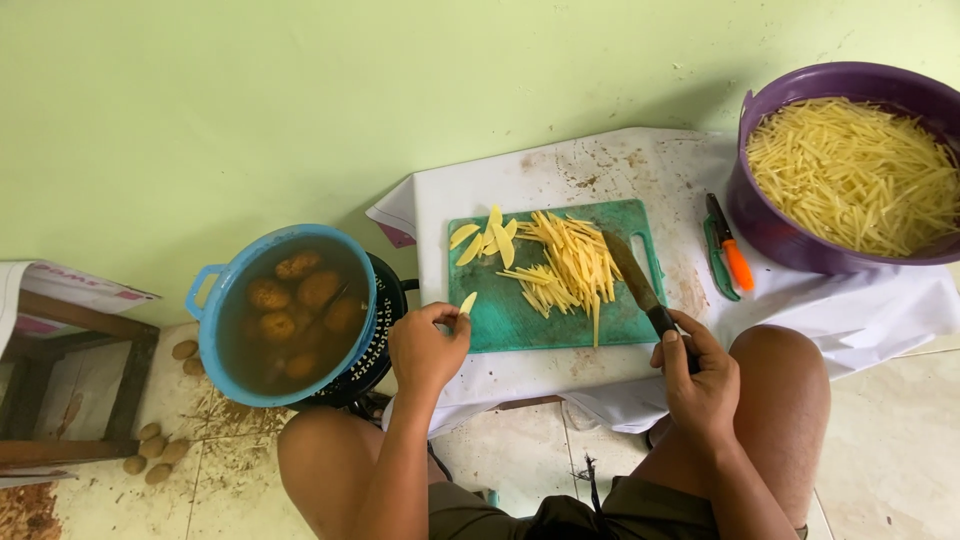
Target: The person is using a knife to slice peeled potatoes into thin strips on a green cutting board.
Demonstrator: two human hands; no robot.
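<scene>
— On the green cutting board (520, 320), what's around?
— Potato strips (570, 270) piled mid-board, slices (485, 240) beyond; an orange peeler (728, 255) lies beside it.
— And the hands?
— Left hand (425, 350) pinches one pale slice (467, 302) at the board's near edge; right hand (700, 375) is clenched round the knife (640, 285).
— Containers?
— Purple bowl (770, 235) heaped with strips — blue tub (215, 340) holds potatoes in water.

A board (520, 325) lies on the table (560, 165), with sticks (570, 265) and slices (485, 240) on it. A bowl (790, 245) stands far right, a peeler (728, 255) between. A tub (215, 345) sits left.
</scene>
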